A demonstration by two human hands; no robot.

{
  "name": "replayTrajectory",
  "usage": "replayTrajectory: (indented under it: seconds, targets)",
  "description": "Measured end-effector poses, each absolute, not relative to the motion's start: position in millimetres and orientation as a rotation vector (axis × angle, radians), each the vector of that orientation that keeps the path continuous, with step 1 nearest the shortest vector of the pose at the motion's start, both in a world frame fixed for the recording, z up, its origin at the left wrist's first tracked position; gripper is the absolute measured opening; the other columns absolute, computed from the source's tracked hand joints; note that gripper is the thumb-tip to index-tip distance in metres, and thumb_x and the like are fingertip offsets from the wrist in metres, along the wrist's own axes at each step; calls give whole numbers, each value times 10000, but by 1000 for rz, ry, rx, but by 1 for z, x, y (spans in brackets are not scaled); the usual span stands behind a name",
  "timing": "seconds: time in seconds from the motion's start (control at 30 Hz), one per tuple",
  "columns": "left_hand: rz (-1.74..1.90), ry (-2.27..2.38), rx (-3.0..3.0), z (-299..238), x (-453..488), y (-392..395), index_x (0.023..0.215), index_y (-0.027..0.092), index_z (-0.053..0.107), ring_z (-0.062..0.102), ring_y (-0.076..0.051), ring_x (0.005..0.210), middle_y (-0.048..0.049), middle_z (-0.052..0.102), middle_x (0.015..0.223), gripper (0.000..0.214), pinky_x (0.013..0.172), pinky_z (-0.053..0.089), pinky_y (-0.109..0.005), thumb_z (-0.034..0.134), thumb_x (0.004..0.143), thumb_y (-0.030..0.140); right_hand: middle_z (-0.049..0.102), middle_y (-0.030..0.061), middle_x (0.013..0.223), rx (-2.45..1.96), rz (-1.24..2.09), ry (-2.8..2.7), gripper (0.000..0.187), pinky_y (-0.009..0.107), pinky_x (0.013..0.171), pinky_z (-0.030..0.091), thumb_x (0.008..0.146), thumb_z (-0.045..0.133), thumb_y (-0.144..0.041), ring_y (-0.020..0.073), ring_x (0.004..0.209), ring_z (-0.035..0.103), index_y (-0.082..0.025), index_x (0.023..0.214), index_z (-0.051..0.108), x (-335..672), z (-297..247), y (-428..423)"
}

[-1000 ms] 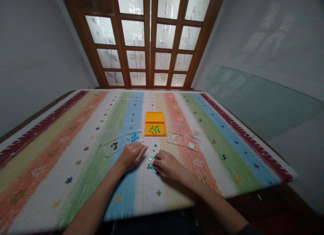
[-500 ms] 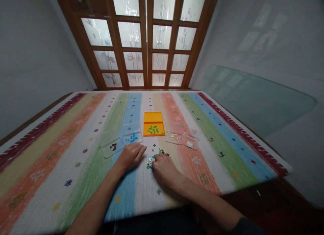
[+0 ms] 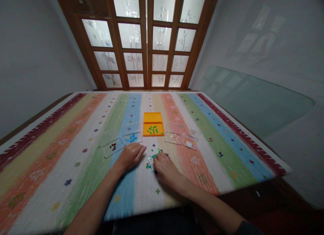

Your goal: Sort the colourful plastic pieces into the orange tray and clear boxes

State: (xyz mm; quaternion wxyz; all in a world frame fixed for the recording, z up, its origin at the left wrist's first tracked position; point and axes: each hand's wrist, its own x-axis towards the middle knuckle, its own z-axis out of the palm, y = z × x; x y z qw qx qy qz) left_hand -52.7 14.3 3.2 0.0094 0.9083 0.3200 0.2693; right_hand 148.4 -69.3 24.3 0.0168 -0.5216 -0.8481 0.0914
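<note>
Small mixed pieces (image 3: 147, 166) heaped on cloth-covered desk (image 3: 145, 198), right hand (image 3: 165, 165) partly blocking view of them, fingers curled, grip not determinable, left hand (image 3: 131, 156) resting alongside, loosely curled, contents not discernible, open orange case (image 3: 152, 117) beyond, clear boxes (image 3: 107, 150) on both its sides.

A striped tablecloth (image 3: 146, 194) lies beneath the grip. Paned doors (image 3: 150, 50) stand well beyond it, a greenish panel (image 3: 253, 96) rightward.

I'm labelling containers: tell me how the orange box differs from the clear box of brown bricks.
The orange box is opaque; the clear box is see-through. The orange box holds many green bricks; the clear box, a few brown bricks. Both rest on the striped cloth.
</note>
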Motion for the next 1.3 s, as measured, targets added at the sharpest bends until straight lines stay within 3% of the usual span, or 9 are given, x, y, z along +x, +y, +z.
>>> replayTrajectory:
  seconds: [0.33, 0.8, 1.03, 1.23, 1.3]
  targets:
    - [826, 1006, 2821, 1, -52, 14, 851, 182, 652, 662, -197, 745, -65, 707, 796, 349, 735, 516, -327, 391, 1066, 269, 641, 162, 1076, -1578, 243, -2596, 316, 392, 924, 433, 760, 521, 40, 272, 1022, 524, -104, 1018, 632, 148, 10, -68]
    - [820, 1017, 2802, 3, -53, 14, 825, 186, 642, 658, -190, 727, -59, 699, 774, 359, 731, 523, -328, 389, 1064, 271, 678, 142, 956, -1653, -27, -2537, 222, 391, 877, 450, 895, 520, 15, 271, 931, 574, -131, 938, 681, 139, 11, -76]
    - [838, 1009, 2818, 1, -54, 15, 838, 183, 646, 665, -192, 732, -63, 709, 789, 348, 735, 537, -335, 391, 1060, 264, 660, 145, 941, -1593, -149, -2511, 261, 407, 883, 445, 831, 499, 53, 276, 901, 554, -111, 962, 653, 133, -5, -80]
    - [844, 993, 2814, 3, -55, 15, 839, 187, 642, 662, -195, 723, -66, 711, 789, 349, 719, 538, -338, 385, 1061, 268, 623, 112, 948, -1511, 77, -2338, 277, 357, 790, 436, 734, 480, 17, 248, 879, 514, -167, 914, 583, 170, 8, -63]
    - [839, 988, 2820, 3, -55, 15, 840, 186, 643, 658, -189, 718, -63, 707, 787, 345, 721, 540, -333, 388, 1058, 266, 604, 82, 900, -1516, 155, -2121, 226, 326, 749, 422, 768, 452, -15, 221, 829, 514, -191, 873, 548, 199, 18, -51]
